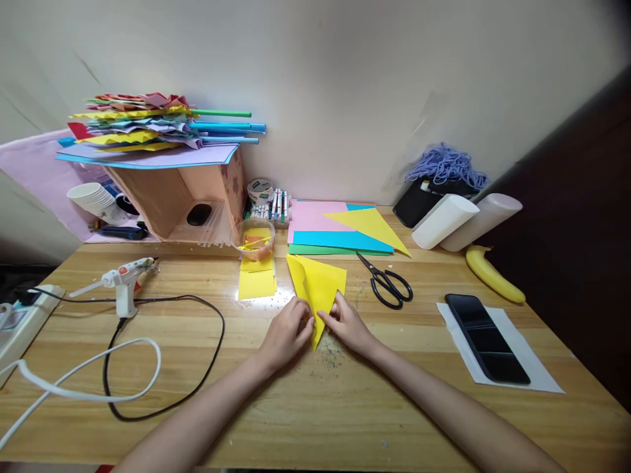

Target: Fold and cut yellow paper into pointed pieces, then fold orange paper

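A sheet of yellow paper (323, 282), partly folded or curled along its left side, narrows to a point toward me in the middle of the table. My left hand (290, 332) grips its left edge near that point, fingers curled. On the opposite edge, my right hand (348, 323) pinches the paper between thumb and fingers. Black-handled scissors (387, 282) lie to the right of the paper. Yellow paper pieces (257, 282) lie to its left, under a clear round tub (253, 240) with yellow and orange scraps inside.
At the left are a glue gun (125, 286) with looping cords and a power strip (29, 328). Coloured sheets (318, 223) lie at the back beside markers (279, 205). A phone (488, 338), a banana (493, 274) and white rolls (446, 220) occupy the right.
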A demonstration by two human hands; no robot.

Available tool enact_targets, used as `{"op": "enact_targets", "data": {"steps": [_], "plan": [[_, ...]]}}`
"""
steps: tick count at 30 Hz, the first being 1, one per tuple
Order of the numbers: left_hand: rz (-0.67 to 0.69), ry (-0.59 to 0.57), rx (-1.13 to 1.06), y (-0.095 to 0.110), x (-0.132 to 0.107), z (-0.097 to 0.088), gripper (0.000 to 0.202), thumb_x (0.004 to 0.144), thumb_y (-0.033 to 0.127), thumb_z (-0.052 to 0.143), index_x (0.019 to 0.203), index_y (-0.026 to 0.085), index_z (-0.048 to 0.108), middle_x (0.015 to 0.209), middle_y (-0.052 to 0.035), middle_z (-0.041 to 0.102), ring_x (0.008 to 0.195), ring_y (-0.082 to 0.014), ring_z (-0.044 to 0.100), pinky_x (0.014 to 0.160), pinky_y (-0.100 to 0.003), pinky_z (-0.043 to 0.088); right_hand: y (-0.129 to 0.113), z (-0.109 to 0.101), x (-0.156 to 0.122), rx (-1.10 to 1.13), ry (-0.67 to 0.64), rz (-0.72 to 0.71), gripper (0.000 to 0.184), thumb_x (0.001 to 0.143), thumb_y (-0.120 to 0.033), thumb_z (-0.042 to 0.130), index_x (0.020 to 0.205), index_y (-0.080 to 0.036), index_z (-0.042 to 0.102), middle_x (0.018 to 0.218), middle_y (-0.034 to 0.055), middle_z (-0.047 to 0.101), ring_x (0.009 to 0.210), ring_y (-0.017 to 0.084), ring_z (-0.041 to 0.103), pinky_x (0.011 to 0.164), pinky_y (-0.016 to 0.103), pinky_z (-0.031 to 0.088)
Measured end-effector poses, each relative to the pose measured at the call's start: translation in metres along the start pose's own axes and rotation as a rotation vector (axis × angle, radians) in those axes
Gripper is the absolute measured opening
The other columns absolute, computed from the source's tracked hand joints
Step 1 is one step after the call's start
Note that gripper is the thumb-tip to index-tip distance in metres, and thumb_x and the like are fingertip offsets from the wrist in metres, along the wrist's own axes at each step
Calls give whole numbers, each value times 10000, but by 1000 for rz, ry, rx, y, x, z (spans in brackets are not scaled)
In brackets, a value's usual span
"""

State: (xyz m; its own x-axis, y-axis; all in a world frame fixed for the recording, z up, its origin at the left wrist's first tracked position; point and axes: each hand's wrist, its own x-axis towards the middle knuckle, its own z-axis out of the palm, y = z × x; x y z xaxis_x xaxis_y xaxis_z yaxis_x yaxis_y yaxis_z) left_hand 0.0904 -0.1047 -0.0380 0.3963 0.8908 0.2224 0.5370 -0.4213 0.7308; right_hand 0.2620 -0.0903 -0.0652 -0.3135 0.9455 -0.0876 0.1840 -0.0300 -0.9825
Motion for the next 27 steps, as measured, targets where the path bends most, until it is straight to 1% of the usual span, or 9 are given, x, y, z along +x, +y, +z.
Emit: {"op": "enact_targets", "data": {"steps": [5, 9, 10, 13, 16, 19, 22, 25, 27], "plan": [[15, 3, 29, -1, 1, 0, 66, 837, 181, 406, 806, 186, 464, 851, -32, 501, 799, -149, 476, 708, -282, 415, 1, 0, 1, 9, -8, 0, 259, 803, -357, 524, 955, -194, 393, 677, -18, 592, 562, 126, 543, 496, 217, 388], [4, 2, 61, -3, 1, 2, 35, 824, 198, 437, 843, 191, 465, 916, -43, 492, 874, -164, 490, 762, -313, 434, 0, 0, 1, -11, -35, 1, 240, 805, -350, 521, 940, -189, 405, 664, -17, 593, 570, 131, 550, 497, 217, 385], [5, 6, 67, -3, 0, 3, 72, 810, 220, 468, 876, 193, 463, 958, -53, 483, 917, -175, 487, 790, -330, 437, -1, -1, 0, -12, -38, 2, 237, 805, -347, 520, 942, -189, 409, 663, -17, 592, 573, 132, 552, 499, 218, 385], [17, 52, 81, -4, -2, 5, 359, 722, 292, 598, 1022, 194, 426, 1143, -103, 395, 1087, -227, 424, 887, -400, 419, -1, -2, 0, 16, -69, 8, 219, 813, -327, 513, 948, -188, 411, 675, -16, 594, 584, 131, 552, 508, 217, 384], [23, 102, 98, -5, -4, 9, 527, 687, 271, 627, 1137, 199, 362, 1254, -137, 286, 1197, -262, 338, 937, -450, 392, -1, -4, -1, 14, -104, 9, 197, 821, -322, 507, 928, -186, 413, 671, -18, 586, 576, 121, 530, 511, 216, 375], [43, 94, 110, -4, -7, 13, 549, 702, 202, 586, 1184, 203, 324, 1291, -148, 243, 1236, -267, 298, 960, -467, 375, 1, -6, -1, -2, -122, 7, 196, 829, -341, 501, 913, -185, 417, 635, -32, 553, 550, 108, 496, 511, 218, 370], [72, 47, 100, -1, -9, 15, 545, 718, 164, 550, 1205, 206, 310, 1303, -146, 233, 1249, -261, 283, 986, -466, 353, 1, -8, -2, 28, -134, -2, 222, 834, -354, 496, 962, -188, 424, 662, -27, 549, 560, 106, 488, 522, 222, 377], [85, 18, 78, -1, -9, 14, 530, 736, 145, 521, 1213, 213, 299, 1292, -137, 250, 1259, -250, 270, 1010, -461, 329, 0, -8, -2, 50, -143, -26, 255, 834, -353, 495, 1015, -184, 434, 719, -6, 568, 595, 111, 492, 541, 228, 380], [91, 9, 59, -3, -6, 10, 525, 745, 136, 505, 1215, 216, 286, 1278, -130, 262, 1263, -243, 262, 1024, -461, 308, -1, -9, -2, 52, -155, -36, 284, 835, -344, 494, 1058, -180, 430, 705, -9, 559, 599, 110, 486, 547, 230, 376]]}}
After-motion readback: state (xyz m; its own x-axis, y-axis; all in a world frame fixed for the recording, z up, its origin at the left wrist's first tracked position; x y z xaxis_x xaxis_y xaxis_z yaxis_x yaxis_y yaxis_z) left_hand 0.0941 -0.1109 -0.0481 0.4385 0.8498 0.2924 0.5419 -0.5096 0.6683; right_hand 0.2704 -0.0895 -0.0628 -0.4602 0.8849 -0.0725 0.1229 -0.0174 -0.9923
